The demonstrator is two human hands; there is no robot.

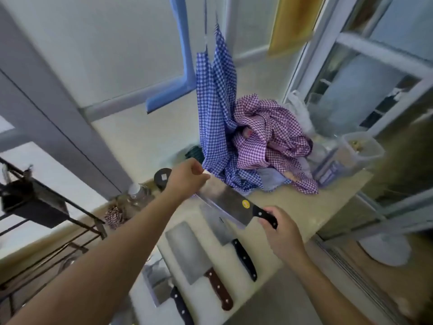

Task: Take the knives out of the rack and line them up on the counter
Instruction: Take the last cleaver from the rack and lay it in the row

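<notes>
My right hand (282, 233) grips the black handle of a cleaver (228, 204) with a yellow sticker, held just above the counter (295, 207). My left hand (187, 178) pinches the far end of its blade. Three cleavers lie side by side on the counter nearer me: one with a black handle (230, 240), one with a brown handle (199, 261), and another with a black handle (164, 282) at the left. The black wire rack (46, 207) stands at the left.
Blue checked cloth (218, 113) hangs above a heap of purple checked cloth (269, 137) at the counter's far end. Plastic containers (358, 148) stand at the right by the window. Jars (138, 193) and a dark lid (162, 177) sit along the wall.
</notes>
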